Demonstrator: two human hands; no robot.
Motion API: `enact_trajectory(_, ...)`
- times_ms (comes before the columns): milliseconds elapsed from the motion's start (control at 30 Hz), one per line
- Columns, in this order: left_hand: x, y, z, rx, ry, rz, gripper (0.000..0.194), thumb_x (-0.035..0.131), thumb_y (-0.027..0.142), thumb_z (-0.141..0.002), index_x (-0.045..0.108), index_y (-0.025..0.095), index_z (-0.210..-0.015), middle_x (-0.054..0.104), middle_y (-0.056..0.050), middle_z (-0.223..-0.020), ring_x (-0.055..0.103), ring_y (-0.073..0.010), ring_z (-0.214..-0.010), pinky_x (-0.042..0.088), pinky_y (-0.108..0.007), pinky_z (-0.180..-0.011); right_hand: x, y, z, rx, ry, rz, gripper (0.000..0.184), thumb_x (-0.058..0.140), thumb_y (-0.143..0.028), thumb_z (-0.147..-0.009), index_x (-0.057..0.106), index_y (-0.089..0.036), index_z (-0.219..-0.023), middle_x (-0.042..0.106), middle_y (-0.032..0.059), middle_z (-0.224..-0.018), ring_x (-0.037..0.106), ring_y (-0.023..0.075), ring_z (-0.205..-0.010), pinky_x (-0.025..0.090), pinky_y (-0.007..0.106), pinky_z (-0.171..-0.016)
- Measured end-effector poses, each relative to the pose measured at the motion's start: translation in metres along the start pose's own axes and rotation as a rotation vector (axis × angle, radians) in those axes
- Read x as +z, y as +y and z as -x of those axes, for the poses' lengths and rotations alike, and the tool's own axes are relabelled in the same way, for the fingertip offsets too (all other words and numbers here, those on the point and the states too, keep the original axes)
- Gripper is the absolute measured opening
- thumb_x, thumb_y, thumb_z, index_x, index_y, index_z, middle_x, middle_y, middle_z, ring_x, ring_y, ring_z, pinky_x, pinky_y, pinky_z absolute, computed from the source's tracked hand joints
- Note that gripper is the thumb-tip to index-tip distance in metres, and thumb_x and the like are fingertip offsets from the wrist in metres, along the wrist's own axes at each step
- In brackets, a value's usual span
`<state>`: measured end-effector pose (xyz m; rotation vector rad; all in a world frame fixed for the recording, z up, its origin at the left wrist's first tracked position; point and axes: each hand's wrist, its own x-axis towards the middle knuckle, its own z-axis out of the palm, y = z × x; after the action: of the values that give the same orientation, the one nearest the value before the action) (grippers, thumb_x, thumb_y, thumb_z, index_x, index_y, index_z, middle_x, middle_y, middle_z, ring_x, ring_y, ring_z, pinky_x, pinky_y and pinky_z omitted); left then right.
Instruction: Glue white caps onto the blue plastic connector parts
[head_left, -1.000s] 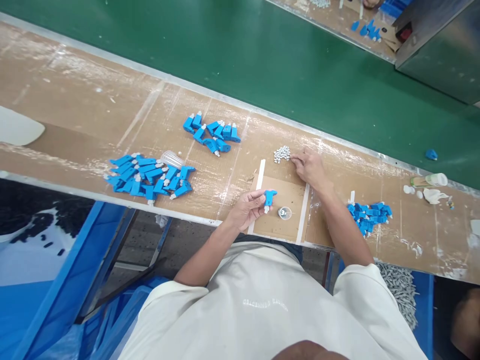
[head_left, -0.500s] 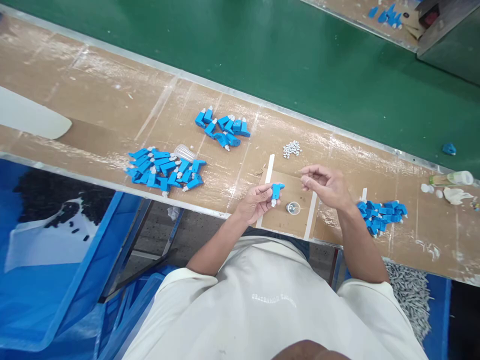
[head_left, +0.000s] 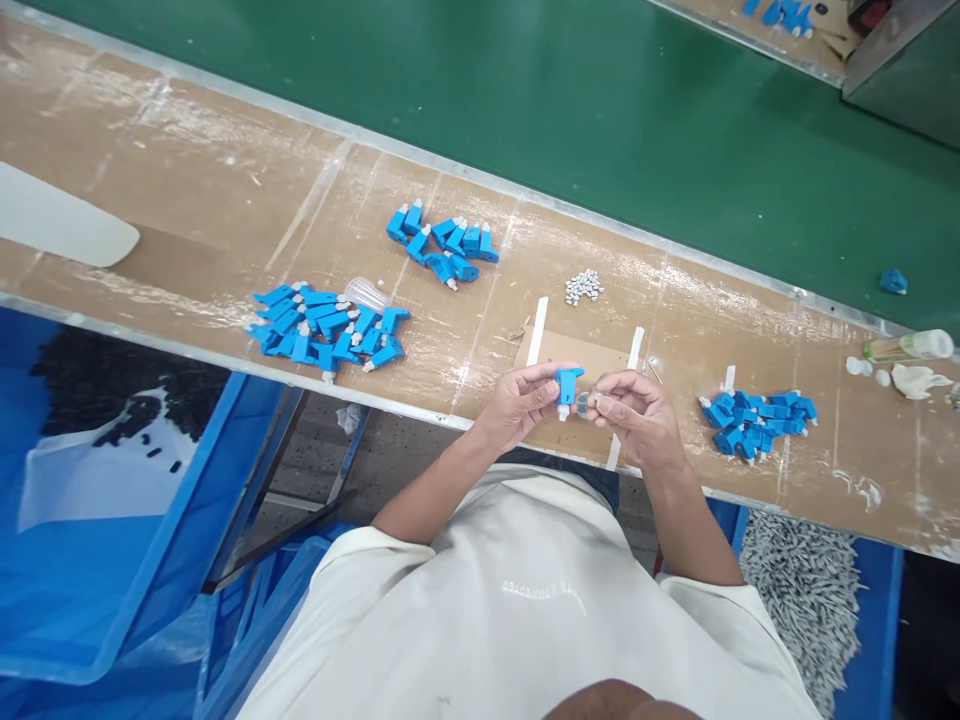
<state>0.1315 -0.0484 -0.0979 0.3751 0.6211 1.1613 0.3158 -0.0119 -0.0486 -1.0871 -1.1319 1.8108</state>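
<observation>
My left hand (head_left: 519, 405) pinches a blue plastic part (head_left: 567, 386) with its white tip pointing down toward me. Just to the right, the fingers of my right hand (head_left: 637, 412) are closed in a pinch; whatever sits between them is too small to make out. A small clear cup (head_left: 582, 403) shows between the two hands, partly covered by the right fingertips. Beyond the hands lies a little heap of small grey-white pieces (head_left: 584, 287). Under both hands is a cardboard sheet (head_left: 581, 347) with white tape strips at its sides.
Blue parts lie in a left pile (head_left: 322, 330), a back group (head_left: 442, 245) and a right pile (head_left: 757, 422). A clear plastic cup (head_left: 367, 293) lies by the left pile. At the far right is a clear bottle (head_left: 909, 346). A green surface (head_left: 480, 110) runs behind the bench.
My right hand has come from the grey-white heap back toward me, beside the blue part and over the cup. My left hand keeps its hold on the blue part. The view has shifted somewhat.
</observation>
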Motion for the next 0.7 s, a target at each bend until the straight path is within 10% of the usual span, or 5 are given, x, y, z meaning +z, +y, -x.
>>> enact_trajectory(700, 0.004, -0.002, -0.004, 0.038, 0.066, -0.025, 0.054, 0.097, 0.048, -0.066, 0.082, 0.016, -0.106, 0.076, -0.005, -0.082, 0.068, -0.0128, -0.071, 0.054, -0.024, -0.069, 0.008, 0.015, 0.006, -0.075, 0.113, 0.048, 0.037, 0.094, -0.053, -0.069, 0.079, -0.021, -0.080, 0.078, 0.0032, -0.067, 0.071, 0.0142, -0.052, 0.059, 0.022, -0.048)
